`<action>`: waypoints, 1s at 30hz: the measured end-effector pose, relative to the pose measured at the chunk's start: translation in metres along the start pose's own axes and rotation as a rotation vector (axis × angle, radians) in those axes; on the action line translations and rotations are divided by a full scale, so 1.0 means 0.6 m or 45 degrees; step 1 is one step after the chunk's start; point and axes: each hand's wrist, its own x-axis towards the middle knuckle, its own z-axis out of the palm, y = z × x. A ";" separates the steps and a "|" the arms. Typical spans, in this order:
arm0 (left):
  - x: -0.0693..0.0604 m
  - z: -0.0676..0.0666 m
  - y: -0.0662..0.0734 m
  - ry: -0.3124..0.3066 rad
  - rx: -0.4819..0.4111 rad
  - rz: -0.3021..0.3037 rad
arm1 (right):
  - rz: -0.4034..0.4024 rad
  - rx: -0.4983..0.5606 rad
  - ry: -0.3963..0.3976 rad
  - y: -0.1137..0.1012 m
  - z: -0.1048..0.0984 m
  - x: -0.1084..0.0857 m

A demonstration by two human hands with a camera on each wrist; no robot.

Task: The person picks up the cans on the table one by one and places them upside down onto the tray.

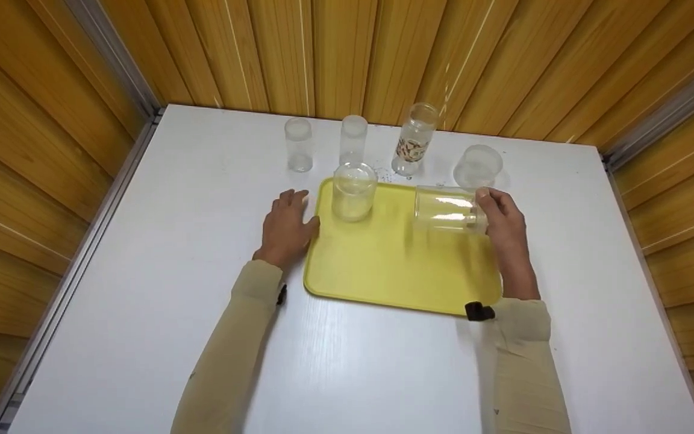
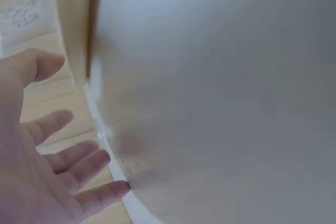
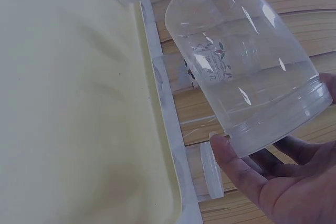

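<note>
My right hand (image 1: 506,226) grips a clear jar (image 1: 443,208) at its base or lid end and holds it tipped on its side over the right half of the yellow tray (image 1: 395,277). In the right wrist view, thumb and fingers curl round the jar's frosted ridged end (image 3: 283,124). A second clear jar (image 1: 354,196) stands upright at the tray's far left corner. Beside the tray's left edge is my left hand (image 1: 285,228), thumb near the rim. Its fingers (image 2: 94,198) are spread and hold nothing in the left wrist view.
Behind the tray stand two narrow clear containers (image 1: 299,144), a tall glass with a printed band (image 1: 411,150) and a short wide clear container (image 1: 478,167). The white table (image 1: 371,367) meets wood-panelled walls (image 1: 341,54) at the back and sides.
</note>
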 end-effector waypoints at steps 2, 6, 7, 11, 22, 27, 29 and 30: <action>-0.003 0.000 0.008 0.081 -0.081 -0.016 | -0.011 0.045 -0.023 0.000 0.003 -0.002; -0.011 -0.001 0.034 0.301 -0.210 0.021 | -0.020 0.134 -0.035 0.000 0.008 -0.006; -0.012 -0.002 0.042 0.360 -0.237 0.045 | -0.019 0.150 -0.031 0.000 0.009 -0.007; -0.021 -0.008 0.075 0.552 -0.329 0.179 | -0.025 0.205 -0.030 0.001 0.015 -0.010; -0.037 -0.003 0.155 0.277 -0.937 0.491 | -0.020 0.293 -0.086 0.000 0.026 -0.016; -0.036 0.010 0.181 0.040 -1.104 0.439 | -0.015 0.337 -0.093 -0.003 0.027 -0.020; -0.036 0.016 0.189 -0.031 -1.169 0.416 | -0.018 0.352 -0.100 -0.004 0.027 -0.022; -0.035 0.019 0.192 -0.060 -1.193 0.408 | -0.020 0.362 -0.104 -0.004 0.026 -0.023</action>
